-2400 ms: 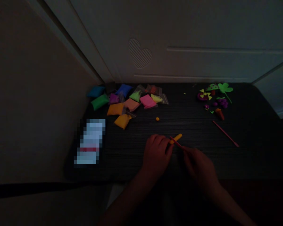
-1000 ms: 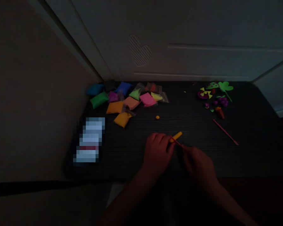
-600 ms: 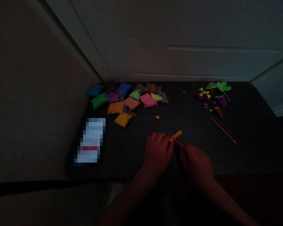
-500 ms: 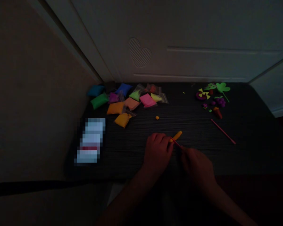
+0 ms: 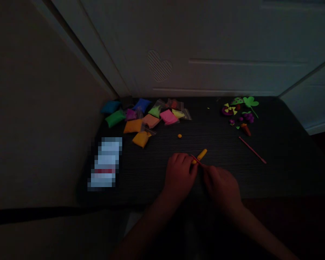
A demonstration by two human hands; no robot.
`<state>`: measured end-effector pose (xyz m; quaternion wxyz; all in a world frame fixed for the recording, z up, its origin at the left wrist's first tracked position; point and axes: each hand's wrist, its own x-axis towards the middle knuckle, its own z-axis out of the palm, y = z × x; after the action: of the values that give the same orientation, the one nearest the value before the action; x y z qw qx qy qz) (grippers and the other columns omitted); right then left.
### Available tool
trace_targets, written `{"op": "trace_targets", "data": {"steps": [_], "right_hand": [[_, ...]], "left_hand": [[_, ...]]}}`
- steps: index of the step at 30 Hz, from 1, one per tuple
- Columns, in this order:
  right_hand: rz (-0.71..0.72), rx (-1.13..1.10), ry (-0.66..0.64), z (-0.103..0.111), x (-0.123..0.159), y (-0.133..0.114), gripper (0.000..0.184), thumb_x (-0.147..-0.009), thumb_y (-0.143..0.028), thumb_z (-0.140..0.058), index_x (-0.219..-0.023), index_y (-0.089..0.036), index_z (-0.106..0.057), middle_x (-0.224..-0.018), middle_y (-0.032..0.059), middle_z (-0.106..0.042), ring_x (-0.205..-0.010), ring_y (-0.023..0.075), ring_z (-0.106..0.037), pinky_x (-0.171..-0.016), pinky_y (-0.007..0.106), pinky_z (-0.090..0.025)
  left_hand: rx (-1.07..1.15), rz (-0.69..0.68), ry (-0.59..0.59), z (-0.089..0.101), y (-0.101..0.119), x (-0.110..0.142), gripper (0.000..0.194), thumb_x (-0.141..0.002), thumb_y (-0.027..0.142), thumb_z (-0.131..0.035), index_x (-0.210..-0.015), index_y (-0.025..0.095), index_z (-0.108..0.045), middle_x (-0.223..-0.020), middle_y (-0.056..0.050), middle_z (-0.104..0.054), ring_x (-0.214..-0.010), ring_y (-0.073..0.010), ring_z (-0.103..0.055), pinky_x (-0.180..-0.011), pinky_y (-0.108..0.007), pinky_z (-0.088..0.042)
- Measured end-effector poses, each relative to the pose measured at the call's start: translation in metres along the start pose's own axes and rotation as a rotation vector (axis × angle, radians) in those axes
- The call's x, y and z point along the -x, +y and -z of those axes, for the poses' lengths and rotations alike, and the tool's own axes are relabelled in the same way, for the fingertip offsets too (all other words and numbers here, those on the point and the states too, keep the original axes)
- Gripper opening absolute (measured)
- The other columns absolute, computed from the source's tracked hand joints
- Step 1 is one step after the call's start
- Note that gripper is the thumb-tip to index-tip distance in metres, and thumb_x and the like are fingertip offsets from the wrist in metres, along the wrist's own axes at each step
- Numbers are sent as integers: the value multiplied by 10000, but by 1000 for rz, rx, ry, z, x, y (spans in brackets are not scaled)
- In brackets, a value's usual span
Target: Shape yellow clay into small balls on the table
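A yellow-orange roll of modelling clay [image 5: 202, 154] lies slanted on the dark table in front of me. My left hand [image 5: 180, 175] rests on the table with its fingers curled, holding the near end of the roll. My right hand [image 5: 222, 184] is closed around a thin pink-red clay tool [image 5: 198, 160]. The tool's blade crosses the roll close to my left fingertips, and a short piece of clay shows on the near side of it. A small yellow-orange clay ball [image 5: 180, 136] sits apart, beyond my left hand.
Coloured clay packets, such as a pink packet [image 5: 169, 117] and a green packet [image 5: 115, 118], are grouped at the back left. A lit phone [image 5: 105, 162] lies at left. Small clay shapes, including a purple grape bunch [image 5: 248, 117], are back right, behind a pink stick tool [image 5: 252, 150].
The whole view has shifted slightly. The tool stays across the clay roll, and a narrow gap now shows in the roll beside the blade. Both hands keep their hold.
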<state>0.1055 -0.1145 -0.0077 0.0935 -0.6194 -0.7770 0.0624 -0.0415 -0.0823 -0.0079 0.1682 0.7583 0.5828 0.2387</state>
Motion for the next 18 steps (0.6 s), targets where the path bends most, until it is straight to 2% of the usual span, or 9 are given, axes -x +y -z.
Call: {"op": "trace_targets", "data": {"steps": [5, 8, 10, 13, 15, 18], "right_hand": [[-3, -58, 18, 0, 7, 2, 163, -857, -217, -417, -925, -194, -563, -742, 31, -637, -685, 186, -578, -620, 296, -386], [-9, -136, 61, 5, 14, 12, 171, -870, -252, -409, -979, -202, -531, -814, 27, -641, -741, 156, -592, -663, 267, -429], [-86, -235, 122, 10, 17, 26, 175, -871, -298, -413, -976, -201, -514, -835, 30, -637, -750, 145, -601, -667, 256, -448], [-265, -316, 148, 17, 17, 52, 191, -853, -368, -437, -938, -213, -512, -841, 28, -633, -742, 152, -612, -660, 272, -462], [-329, -286, 130, 18, 13, 67, 192, -845, -380, -442, -911, -217, -520, -834, 25, -632, -738, 158, -613, -657, 284, -463], [-334, -250, 139, 14, 5, 79, 202, -836, -376, -444, -886, -206, -540, -807, 36, -626, -719, 176, -603, -639, 310, -455]], "left_hand": [[75, 1, 23, 1, -1, 1, 110, -801, 250, -510, -856, 179, -574, -872, -34, -611, -885, -199, -507, -823, -370, -393], [213, 82, 104, 2, -3, 2, 97, -775, 217, -544, -857, 176, -573, -841, -29, -610, -842, -178, -533, -784, -333, -423], [342, 144, 138, 4, -5, 3, 174, -770, 215, -555, -938, 182, -581, -874, -32, -612, -825, -159, -551, -763, -303, -441], [543, 177, 100, 8, -5, 2, 255, -792, 247, -536, -1040, 219, -589, -936, -31, -627, -846, -150, -566, -788, -293, -434], [662, 221, 69, 11, -5, 2, 218, -771, 287, -566, -970, 223, -629, -890, -20, -639, -814, -151, -570, -768, -285, -429], [832, 346, 55, 15, -4, 1, 183, -675, 339, -663, -779, 191, -633, -692, 18, -610, -646, -127, -538, -622, -243, -411]]}}
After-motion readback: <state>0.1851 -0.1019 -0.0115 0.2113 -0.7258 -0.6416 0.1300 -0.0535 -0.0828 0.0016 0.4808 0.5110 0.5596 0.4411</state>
